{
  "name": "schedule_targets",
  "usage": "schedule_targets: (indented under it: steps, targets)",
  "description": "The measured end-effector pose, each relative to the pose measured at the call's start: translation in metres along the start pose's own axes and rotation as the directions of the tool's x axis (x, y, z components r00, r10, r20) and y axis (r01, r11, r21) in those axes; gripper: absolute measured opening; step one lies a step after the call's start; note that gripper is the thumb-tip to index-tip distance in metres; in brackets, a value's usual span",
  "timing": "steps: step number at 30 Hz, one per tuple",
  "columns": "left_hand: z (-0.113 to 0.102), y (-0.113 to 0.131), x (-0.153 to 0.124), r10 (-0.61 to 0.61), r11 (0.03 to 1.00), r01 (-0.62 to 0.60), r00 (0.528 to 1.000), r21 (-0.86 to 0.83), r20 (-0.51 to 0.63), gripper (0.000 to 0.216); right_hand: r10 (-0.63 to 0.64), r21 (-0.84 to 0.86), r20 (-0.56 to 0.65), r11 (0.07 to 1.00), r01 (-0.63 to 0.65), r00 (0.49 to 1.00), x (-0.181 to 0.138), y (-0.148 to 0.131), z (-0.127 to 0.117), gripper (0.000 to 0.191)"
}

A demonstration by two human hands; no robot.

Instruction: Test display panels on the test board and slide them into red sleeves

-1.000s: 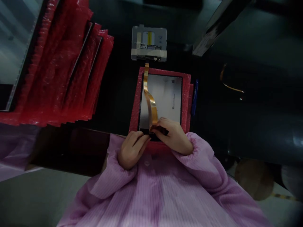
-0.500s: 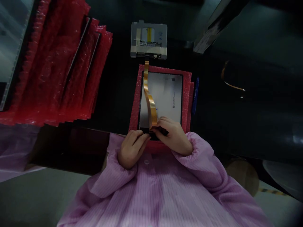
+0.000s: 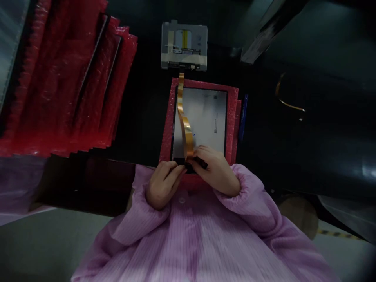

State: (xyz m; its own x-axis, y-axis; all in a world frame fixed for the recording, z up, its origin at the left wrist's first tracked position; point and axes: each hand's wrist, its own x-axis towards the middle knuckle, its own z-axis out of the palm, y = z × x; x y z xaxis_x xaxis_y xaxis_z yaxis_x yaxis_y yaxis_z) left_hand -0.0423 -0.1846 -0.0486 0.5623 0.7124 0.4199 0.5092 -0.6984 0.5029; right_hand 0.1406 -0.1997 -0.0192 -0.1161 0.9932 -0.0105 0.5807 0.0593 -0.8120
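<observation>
A display panel (image 3: 205, 113) lies back side up on a red bubble-wrap bag (image 3: 167, 133) in front of me. An orange ribbon cable (image 3: 187, 131) runs from a grey device box (image 3: 184, 44) down over the panel to its near edge. My right hand (image 3: 216, 166) pinches the cable's near end between thumb and fingers. Close beside it, my left hand (image 3: 163, 184) rests its bent fingertips on the panel's near left edge. The spot where cable and panel meet is partly hidden by my fingers.
Several red bubble-wrap bags (image 3: 67, 90) with panels in them are stacked at the left. A blue object (image 3: 243, 117) lies right of the panel. Another ribbon cable (image 3: 282, 100) lies farther right, and a metal post (image 3: 258, 43) stands behind.
The view has shifted slightly. Both hands stay at the cable's near end, with hardly any movement to see.
</observation>
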Motion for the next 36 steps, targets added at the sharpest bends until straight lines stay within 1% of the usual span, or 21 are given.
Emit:
schedule_targets:
  steps: [3,7,10,19,28,33,36]
  targets:
    - [0.000,0.000,0.000,0.005,1.000,-0.005,1.000,0.005,-0.004,0.014,0.009,-0.011,0.008,1.000,-0.009,1.000,-0.001,-0.001,0.000,0.010]
    - [0.001,0.001,0.000,0.013,1.000,-0.012,1.000,0.028,-0.021,0.012,-0.031,0.038,0.032,0.999,0.029,0.999,-0.001,0.002,-0.001,0.012]
    - [0.001,0.000,-0.001,0.031,0.998,-0.030,0.999,0.051,-0.025,0.012,-0.045,0.048,0.028,0.998,0.043,0.999,-0.002,0.003,-0.002,0.012]
    - [0.002,-0.001,-0.003,0.092,0.988,-0.089,0.996,0.124,-0.021,0.015,-0.039,0.049,0.048,0.998,0.037,0.998,-0.001,0.002,-0.003,0.012]
    - [0.007,-0.005,-0.015,0.146,0.983,-0.145,0.989,0.113,0.002,0.038,-0.037,0.039,0.048,0.999,0.036,0.998,-0.001,0.003,-0.002,0.011]
    - [0.008,-0.007,-0.016,0.148,0.982,-0.147,0.989,0.115,0.001,0.042,-0.035,0.039,0.048,0.999,0.033,0.998,0.000,0.004,-0.001,0.011]
    - [0.009,-0.004,-0.016,0.134,0.983,-0.132,0.991,0.126,-0.003,0.040,-0.017,0.038,0.056,0.999,0.015,0.998,0.001,0.003,-0.001,0.011]
